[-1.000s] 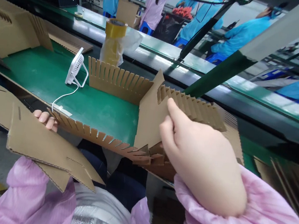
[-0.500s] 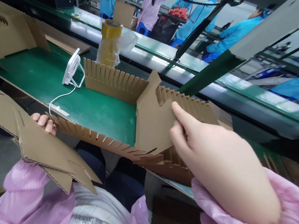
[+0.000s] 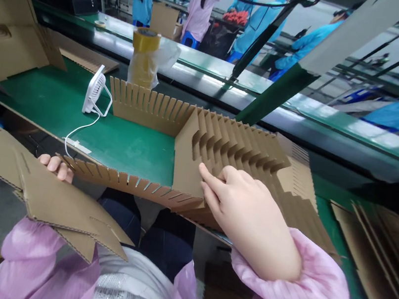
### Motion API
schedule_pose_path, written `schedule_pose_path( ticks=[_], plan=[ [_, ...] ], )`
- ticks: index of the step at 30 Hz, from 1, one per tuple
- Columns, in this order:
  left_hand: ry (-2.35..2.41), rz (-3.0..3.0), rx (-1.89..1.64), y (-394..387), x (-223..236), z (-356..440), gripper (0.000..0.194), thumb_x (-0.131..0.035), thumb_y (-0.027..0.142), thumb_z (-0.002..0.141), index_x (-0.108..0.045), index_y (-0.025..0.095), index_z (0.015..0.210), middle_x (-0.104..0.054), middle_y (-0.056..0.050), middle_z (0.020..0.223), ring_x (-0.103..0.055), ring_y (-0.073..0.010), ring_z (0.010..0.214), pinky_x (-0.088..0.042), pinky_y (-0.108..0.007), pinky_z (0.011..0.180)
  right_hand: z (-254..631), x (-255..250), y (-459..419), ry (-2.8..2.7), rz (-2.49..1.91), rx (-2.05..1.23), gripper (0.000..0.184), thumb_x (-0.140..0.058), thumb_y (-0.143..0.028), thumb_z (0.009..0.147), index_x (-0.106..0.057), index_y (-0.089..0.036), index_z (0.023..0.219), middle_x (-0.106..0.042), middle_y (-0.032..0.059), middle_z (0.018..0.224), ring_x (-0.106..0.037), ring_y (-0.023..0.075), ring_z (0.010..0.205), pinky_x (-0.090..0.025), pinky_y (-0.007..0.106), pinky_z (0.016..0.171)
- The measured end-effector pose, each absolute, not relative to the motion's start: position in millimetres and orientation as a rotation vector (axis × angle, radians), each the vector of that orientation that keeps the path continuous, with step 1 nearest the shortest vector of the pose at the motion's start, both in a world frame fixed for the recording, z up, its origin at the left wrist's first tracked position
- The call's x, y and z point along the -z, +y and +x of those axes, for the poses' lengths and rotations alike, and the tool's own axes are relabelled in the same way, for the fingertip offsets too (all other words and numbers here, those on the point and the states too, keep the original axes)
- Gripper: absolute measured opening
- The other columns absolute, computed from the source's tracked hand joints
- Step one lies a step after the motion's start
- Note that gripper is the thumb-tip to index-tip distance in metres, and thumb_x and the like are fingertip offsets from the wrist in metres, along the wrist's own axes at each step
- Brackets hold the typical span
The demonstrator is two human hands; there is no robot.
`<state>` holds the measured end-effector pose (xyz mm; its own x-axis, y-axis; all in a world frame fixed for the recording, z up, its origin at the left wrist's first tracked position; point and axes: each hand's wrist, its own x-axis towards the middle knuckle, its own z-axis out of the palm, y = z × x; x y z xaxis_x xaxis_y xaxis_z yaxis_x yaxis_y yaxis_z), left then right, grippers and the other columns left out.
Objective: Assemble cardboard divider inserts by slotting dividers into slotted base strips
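1. The left hand (image 3: 56, 167) is seen at the near edge of the belt, its fingers (image 3: 53, 165) curled up around the edge of a flat cardboard sheet (image 3: 63, 206). A firm hold is taken there, with the sheet's folded tabs hanging toward the near side.
2. The right hand (image 3: 245, 216) is spread over the slotted divider (image 3: 228, 159), with the fingertips (image 3: 205, 174) pressed on its slotted panels. The thumb is hidden, so whether it is gripped or only pressed cannot be told.
3. The divider is set on the green belt (image 3: 52, 102) at centre right, its long slotted strips standing upright and its cross panels slotted between them.
4. Its near strip (image 3: 129, 190) runs along the belt's near edge, and its near right corner juts out past that edge.
5. Open room is given on the left, where a stretch of belt lies between the divider and a white fan (image 3: 95, 90).
6. The fan's cord (image 3: 80, 131) is trailed toward the near edge.
7. Just beyond the far strip, a tape roll (image 3: 146, 40) is standing in a plastic bag (image 3: 162, 59).
8. Stacked cardboard (image 3: 366, 259) is lying at right, beside the divider's right end.
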<state>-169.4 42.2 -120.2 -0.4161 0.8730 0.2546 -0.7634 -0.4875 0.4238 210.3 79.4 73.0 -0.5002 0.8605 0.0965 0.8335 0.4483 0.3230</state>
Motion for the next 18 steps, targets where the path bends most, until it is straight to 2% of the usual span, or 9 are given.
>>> schedule_pose_path(
  ticks=[6,8,9,10,12,14,16,18],
  plan=[
    [0.349,0.591,-2.051,36.3,110.0,-143.5,0.044,-0.069,0.036,0.074,-0.027,0.023,0.072,-0.037,0.011,0.055,-0.027,-0.0038,0.036,-0.027,-0.02,0.036,222.6,-68.3,88.5,2.622,1.598,-0.557,0.039,-0.037,-0.029,0.097,-0.062,-0.027,0.127,-0.06,0.0077,0.087,-0.052,0.019,0.081,-0.029,0.031,0.067],
    [0.378,0.6,-2.019,31.5,103.5,-132.0,0.042,-0.07,0.035,0.073,-0.029,0.023,0.072,-0.038,0.011,0.055,-0.029,-0.004,0.036,-0.031,-0.019,0.035,226.3,-66.9,91.6,2.644,1.654,-0.532,0.038,-0.037,-0.032,0.097,-0.065,-0.028,0.123,-0.062,0.0086,0.092,-0.053,0.0202,0.084,-0.032,0.032,0.069],
    [0.401,0.601,-2.021,27.7,98.7,-126.4,0.04,-0.069,0.033,0.074,-0.031,0.023,0.072,-0.04,0.01,0.056,-0.032,-0.0041,0.037,-0.037,-0.019,0.038,226.9,-67.1,90.3,2.664,1.691,-0.525,0.038,-0.037,-0.034,0.097,-0.066,-0.027,0.121,-0.063,0.0091,0.095,-0.053,0.0211,0.086,-0.034,0.033,0.071],
    [0.431,0.597,-2.04,22.9,93.0,-121.4,0.036,-0.067,0.032,0.076,-0.033,0.023,0.072,-0.042,0.01,0.057,-0.035,-0.0042,0.038,-0.046,-0.019,0.045,226.4,-67.9,86.2,2.705,1.723,-0.521,0.039,-0.036,-0.035,0.097,-0.067,-0.026,0.12,-0.063,0.0098,0.098,-0.054,0.022,0.089,-0.036,0.035,0.074],
    [0.491,0.583,-2.155,10.6,80.0,-115.5,0.025,-0.06,0.03,0.081,-0.038,0.023,0.074,-0.048,0.01,0.061,-0.042,-0.0045,0.042,-0.057,-0.024,0.074,222.3,-71.0,69.2,2.889,1.692,-0.467,0.043,-0.034,-0.039,0.098,-0.064,-0.022,0.123,-0.064,0.0114,0.105,-0.055,0.0236,0.096,-0.039,0.038,0.081],
    [0.533,0.592,-2.294,-3.2,68.6,-116.4,0.014,-0.051,0.031,0.086,-0.042,0.024,0.077,-0.052,0.01,0.063,-0.048,-0.0057,0.045,-0.051,-0.03,0.098,214.5,-72.8,43.7,3.176,1.406,-0.223,0.047,-0.034,-0.045,0.097,-0.058,-0.021,0.13,-0.063,0.0115,0.115,-0.056,0.0231,0.103,-0.043,0.038,0.086],
    [0.551,0.646,-2.339,-15.2,61.8,-121.9,0.013,-0.046,0.034,0.087,-0.045,0.026,0.077,-0.056,0.01,0.065,-0.052,-0.0074,0.047,-0.05,-0.033,0.101,203.8,-68.9,17.1,3.354,0.954,0.157,0.048,-0.036,-0.044,0.096,-0.051,-0.022,0.136,-0.058,0.0086,0.13,-0.055,0.0198,0.113,-0.046,0.033,0.091],
    [0.551,0.715,-2.263,-22.5,58.4,-125.7,0.013,-0.05,0.037,0.086,-0.048,0.027,0.076,-0.058,0.009,0.065,-0.052,-0.0087,0.046,-0.056,-0.035,0.093,191.4,-57.6,-3.7,3.391,0.717,0.387,0.045,-0.035,-0.032,0.098,-0.046,-0.02,0.139,-0.052,0.006,0.14,-0.05,0.0157,0.124,-0.045,0.029,0.098]
  ],
)
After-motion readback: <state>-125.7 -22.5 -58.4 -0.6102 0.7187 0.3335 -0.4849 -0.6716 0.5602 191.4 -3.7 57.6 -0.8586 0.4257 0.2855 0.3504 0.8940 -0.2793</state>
